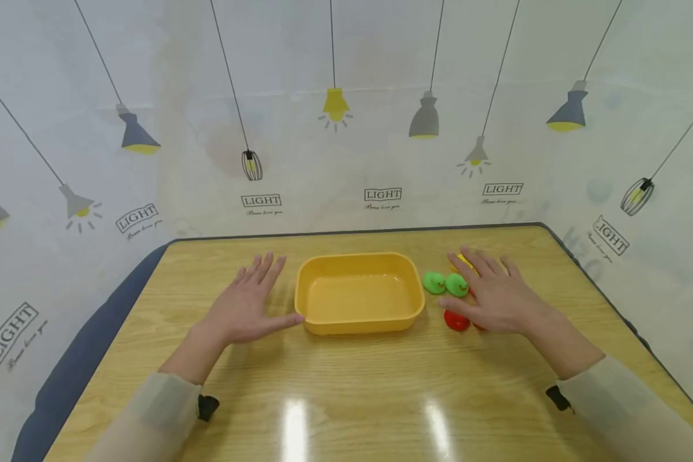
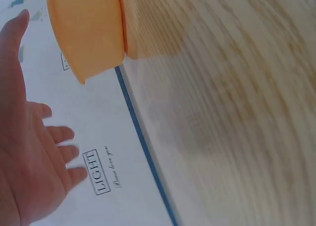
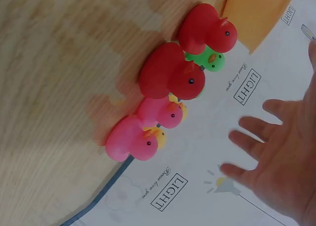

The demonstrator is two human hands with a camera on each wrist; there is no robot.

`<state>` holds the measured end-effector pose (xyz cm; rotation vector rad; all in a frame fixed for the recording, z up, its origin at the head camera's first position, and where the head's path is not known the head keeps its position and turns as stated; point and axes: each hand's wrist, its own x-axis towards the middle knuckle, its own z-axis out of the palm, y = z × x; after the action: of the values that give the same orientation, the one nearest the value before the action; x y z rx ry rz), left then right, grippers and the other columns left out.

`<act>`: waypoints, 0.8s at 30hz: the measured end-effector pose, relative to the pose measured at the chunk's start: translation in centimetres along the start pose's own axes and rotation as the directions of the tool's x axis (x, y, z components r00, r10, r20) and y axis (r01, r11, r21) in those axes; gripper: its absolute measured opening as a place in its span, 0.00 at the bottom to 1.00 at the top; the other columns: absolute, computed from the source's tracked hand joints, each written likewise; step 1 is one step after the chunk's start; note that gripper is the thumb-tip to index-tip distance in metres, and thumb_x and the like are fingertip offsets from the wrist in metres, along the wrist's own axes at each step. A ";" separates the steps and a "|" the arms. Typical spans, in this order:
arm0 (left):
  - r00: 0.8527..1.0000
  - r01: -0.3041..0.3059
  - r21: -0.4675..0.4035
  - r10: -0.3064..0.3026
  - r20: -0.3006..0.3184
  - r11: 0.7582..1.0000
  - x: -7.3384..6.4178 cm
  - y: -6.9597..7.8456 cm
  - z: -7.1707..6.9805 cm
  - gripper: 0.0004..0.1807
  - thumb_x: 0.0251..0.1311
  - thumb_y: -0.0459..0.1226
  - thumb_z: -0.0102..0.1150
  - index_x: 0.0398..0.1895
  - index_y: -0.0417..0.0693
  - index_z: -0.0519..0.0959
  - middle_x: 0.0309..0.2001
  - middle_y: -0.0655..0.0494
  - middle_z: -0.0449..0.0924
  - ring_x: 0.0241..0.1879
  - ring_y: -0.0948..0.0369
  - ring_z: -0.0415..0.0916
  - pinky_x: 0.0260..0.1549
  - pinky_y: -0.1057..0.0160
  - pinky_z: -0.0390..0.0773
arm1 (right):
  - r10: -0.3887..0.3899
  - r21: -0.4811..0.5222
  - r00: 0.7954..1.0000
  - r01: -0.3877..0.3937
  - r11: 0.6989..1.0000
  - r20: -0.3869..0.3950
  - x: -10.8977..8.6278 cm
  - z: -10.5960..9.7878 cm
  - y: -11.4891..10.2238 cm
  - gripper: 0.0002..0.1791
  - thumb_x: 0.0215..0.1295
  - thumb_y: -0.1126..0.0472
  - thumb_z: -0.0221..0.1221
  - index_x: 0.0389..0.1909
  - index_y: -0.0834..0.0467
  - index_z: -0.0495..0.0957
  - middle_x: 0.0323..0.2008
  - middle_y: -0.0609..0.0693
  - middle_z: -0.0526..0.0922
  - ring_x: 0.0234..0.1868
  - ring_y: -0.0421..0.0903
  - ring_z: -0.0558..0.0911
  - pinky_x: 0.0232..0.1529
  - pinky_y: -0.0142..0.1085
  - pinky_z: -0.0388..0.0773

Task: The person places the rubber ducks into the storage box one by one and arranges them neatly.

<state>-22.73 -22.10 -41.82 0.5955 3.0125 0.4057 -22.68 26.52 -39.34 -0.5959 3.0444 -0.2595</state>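
Ducks (image 3: 165, 78) stand bunched on the tabletop (image 1: 364, 378) just right of the yellow tray (image 1: 358, 298) — likely there for easy reach by my right grip (image 1: 493, 295), spread near them, holding nothing. My left grip (image 1: 247, 307), also spread, is beside the tray's left end.

You face a pale backdrop (image 1: 381, 38) rising behind and beside a wood-grain table (image 1: 369, 378). Dark edging (image 1: 352, 231) runs along the table's far side; a broad dark blue band (image 1: 92, 346) borders it on your left. Two streaks of glare (image 1: 295, 423) lie on the near tabletop. On the backdrop you have printed lamps on thin cords (image 1: 332, 45): a yellow lamp (image 1: 335, 102) near centre, a grey lamp (image 1: 424, 119) right of it, a blue lamp (image 1: 138, 135) and a caged bulb (image 1: 252, 165) left. Below them, you read boxed "LIGHT" labels (image 1: 383, 194), script underneath.
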 end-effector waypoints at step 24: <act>0.982 0.055 -0.364 0.016 0.191 0.930 3.1 -0.9 2.3 0.66 0.62 0.74 0.66 0.92 0.71 0.37 0.85 0.45 0.63 0.83 0.35 0.62 0.81 0.28 0.58 | 0.113 0.172 0.992 -0.103 0.980 -0.048 -1.2 -0.7 4.7 0.47 0.81 0.26 0.50 0.85 0.56 0.63 0.67 0.64 0.84 0.63 0.64 0.84 0.61 0.64 0.82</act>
<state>-25.66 -21.13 -44.29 0.5354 2.6572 0.8367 -23.32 31.38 -39.40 -0.4182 3.0537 -0.5339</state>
